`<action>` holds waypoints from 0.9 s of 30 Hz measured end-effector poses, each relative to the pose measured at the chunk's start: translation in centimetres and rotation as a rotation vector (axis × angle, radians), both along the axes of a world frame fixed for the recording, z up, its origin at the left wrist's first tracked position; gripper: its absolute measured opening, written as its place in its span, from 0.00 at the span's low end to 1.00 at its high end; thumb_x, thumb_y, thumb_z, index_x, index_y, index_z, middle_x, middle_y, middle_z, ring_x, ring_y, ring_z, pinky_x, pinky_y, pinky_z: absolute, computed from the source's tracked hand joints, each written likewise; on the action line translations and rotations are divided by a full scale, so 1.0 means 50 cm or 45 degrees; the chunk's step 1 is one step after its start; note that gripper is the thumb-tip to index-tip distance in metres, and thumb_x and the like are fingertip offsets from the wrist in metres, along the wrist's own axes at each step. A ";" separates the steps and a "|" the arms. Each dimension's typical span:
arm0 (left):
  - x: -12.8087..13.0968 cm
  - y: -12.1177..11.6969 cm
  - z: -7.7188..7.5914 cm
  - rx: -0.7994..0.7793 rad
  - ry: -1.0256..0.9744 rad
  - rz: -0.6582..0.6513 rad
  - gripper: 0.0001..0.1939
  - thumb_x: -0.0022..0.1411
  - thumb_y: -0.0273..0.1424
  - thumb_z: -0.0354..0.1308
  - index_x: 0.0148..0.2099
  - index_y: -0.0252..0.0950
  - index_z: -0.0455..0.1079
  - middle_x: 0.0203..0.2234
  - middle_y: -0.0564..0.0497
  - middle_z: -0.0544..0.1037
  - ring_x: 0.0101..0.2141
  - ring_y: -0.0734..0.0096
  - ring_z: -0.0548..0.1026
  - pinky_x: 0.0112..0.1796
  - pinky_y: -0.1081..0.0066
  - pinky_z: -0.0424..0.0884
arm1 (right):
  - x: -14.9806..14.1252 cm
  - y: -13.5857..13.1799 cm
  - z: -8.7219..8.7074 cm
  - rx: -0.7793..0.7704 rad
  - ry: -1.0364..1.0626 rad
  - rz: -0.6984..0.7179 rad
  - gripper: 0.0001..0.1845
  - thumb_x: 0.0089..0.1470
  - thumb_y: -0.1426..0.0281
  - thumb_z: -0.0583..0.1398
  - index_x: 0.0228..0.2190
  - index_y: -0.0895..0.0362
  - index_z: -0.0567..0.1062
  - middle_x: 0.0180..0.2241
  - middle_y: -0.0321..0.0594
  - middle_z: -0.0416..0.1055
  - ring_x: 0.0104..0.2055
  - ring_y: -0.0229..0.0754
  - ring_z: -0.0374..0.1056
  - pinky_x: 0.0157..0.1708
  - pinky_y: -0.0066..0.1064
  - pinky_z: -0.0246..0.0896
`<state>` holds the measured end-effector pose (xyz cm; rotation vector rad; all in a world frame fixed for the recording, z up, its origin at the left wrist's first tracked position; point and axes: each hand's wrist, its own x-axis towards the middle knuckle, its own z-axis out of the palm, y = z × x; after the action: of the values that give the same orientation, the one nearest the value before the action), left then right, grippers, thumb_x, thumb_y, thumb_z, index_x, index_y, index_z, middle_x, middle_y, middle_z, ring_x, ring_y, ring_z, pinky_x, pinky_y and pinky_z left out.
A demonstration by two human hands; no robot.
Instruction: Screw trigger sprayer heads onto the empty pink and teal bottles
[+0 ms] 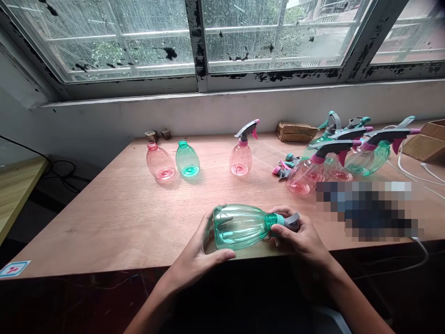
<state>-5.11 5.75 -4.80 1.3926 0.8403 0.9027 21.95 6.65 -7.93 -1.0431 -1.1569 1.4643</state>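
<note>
A clear green spray bottle [239, 226] lies on its side in the air above the table's front edge, held between both hands. My left hand [205, 248] wraps round its broad base, thumb along the near side. At the neck, my right hand [299, 236] grips the grey and teal spray head [287, 221], which sits on the bottle's mouth; some of those fingers are hidden behind it. Beyond my hands stand a pink bottle [159, 161] and a green bottle [187, 160], both without heads, and a pink spray bottle [240, 157] with a grey and pink head.
Several headed spray bottles [309, 174] crowd the right side, beside loose spray heads [284, 169]. A brown package [297, 131] and an open cardboard box [426, 144] stand near the wall. White cables [413, 174] run at the right. A blurred patch hides something at front right.
</note>
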 end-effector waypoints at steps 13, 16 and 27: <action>-0.004 0.002 -0.016 -0.015 -0.121 0.079 0.57 0.52 0.37 0.74 0.73 0.52 0.41 0.68 0.45 0.57 0.65 0.46 0.60 0.63 0.52 0.62 | 0.003 -0.005 -0.008 0.160 -0.026 -0.045 0.17 0.55 0.62 0.69 0.43 0.55 0.72 0.25 0.37 0.79 0.23 0.37 0.72 0.24 0.24 0.66; -0.009 0.001 -0.008 -0.048 -0.136 0.046 0.44 0.58 0.41 0.70 0.71 0.47 0.54 0.64 0.44 0.65 0.64 0.45 0.62 0.63 0.52 0.63 | 0.006 -0.011 -0.015 0.296 -0.055 -0.095 0.16 0.54 0.64 0.70 0.43 0.54 0.74 0.24 0.35 0.78 0.23 0.38 0.72 0.24 0.25 0.66; -0.073 -0.037 0.020 0.145 0.374 0.079 0.55 0.55 0.37 0.72 0.72 0.65 0.39 0.70 0.54 0.54 0.68 0.45 0.55 0.64 0.52 0.61 | -0.004 -0.028 -0.001 0.335 -0.173 -0.167 0.17 0.50 0.59 0.71 0.39 0.55 0.80 0.27 0.40 0.79 0.24 0.43 0.74 0.23 0.28 0.69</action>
<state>-8.76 3.91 -3.80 1.6317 1.0715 0.8140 21.73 5.23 -7.96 -1.0245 -1.3122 1.1183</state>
